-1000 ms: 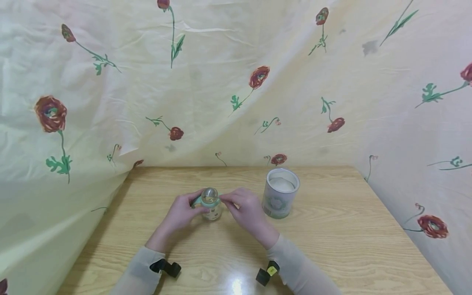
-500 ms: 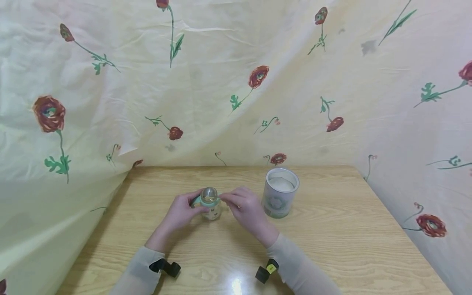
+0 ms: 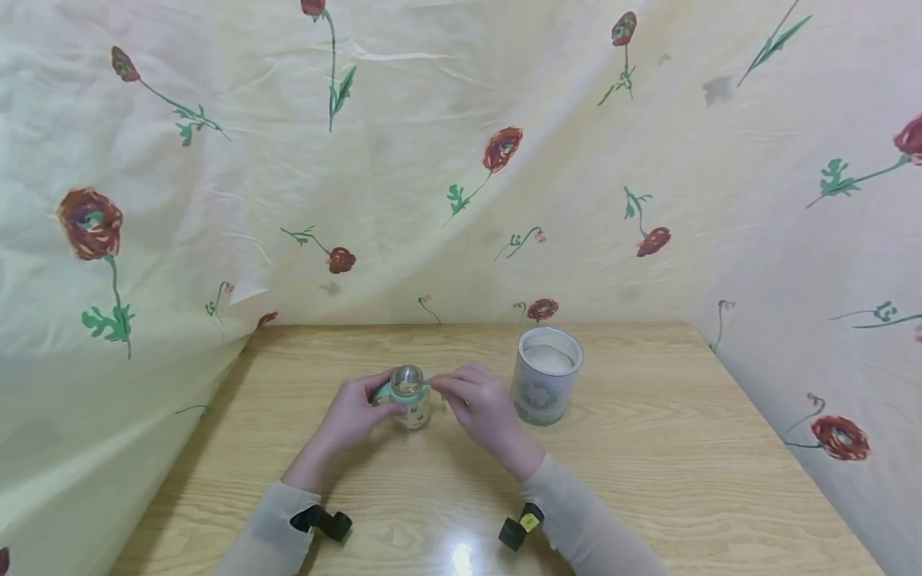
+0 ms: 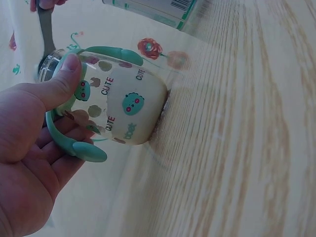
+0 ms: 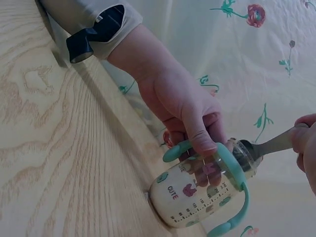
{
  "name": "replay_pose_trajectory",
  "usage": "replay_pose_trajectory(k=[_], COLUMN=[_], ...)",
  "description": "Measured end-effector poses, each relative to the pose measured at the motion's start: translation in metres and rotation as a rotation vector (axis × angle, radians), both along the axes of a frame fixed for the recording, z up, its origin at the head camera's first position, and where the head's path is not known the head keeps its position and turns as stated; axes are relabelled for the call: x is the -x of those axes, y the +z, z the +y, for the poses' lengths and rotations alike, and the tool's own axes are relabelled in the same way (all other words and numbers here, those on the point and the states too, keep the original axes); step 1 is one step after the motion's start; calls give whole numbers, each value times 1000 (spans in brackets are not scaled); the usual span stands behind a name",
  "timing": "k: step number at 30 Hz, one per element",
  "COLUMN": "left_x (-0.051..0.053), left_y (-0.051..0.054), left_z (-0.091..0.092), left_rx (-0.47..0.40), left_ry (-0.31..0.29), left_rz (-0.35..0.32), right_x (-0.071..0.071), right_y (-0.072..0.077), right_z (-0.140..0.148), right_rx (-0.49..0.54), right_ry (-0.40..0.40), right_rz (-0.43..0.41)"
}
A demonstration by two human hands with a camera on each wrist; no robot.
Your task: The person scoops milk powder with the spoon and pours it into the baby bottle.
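Note:
A clear baby bottle (image 3: 413, 414) with a green collar and two green handles stands upright on the table. Pale contents fill its lower part, and "CUTE" is printed on its wall. My left hand (image 4: 37, 121) grips it near the collar, thumb on the near side, fingers behind. From the other side my right hand (image 3: 479, 400) pinches the handle of a grey metal spoon (image 5: 274, 143). The spoon's bowl sits at the bottle's open mouth, largely hidden by the rim in the right wrist view. Only the right fingertips (image 5: 308, 143) show there.
Right of the hands stands an open white can (image 3: 543, 392), with pale contents inside and a green lower edge. The wooden table (image 3: 684, 464) reaches back to a flower-printed cloth (image 3: 403, 200), which also hangs at both sides.
Both hands and the bottle stay in place, with the spoon still at the bottle's mouth. The head view shifts very slightly, and the spoon's bowl looks a little more visible.

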State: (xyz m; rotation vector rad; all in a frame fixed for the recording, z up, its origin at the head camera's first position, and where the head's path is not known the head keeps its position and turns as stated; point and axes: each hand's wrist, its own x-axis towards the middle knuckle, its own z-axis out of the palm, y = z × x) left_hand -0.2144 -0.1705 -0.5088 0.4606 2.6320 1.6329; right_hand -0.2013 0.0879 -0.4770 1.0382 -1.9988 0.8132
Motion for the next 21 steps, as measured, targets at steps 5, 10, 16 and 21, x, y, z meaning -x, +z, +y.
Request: replay_pose_trajectory(k=[5, 10, 16, 21], left_x=[-1, 0, 0, 0], left_y=[1, 1, 0, -1], left_z=[0, 1, 1, 1], left_rx=[-4, -3, -1, 4], left_ry=[-1, -3, -5, -8], left_rz=[-1, 2, 7, 12], right_x=[0, 0, -1, -1], right_y=[1, 1, 2, 3], right_z=[0, 0, 1, 2], right_rx=[0, -7, -10, -11], right_ry=[-4, -8, -13, -8], right_rz=[-16, -31, -26, -35])
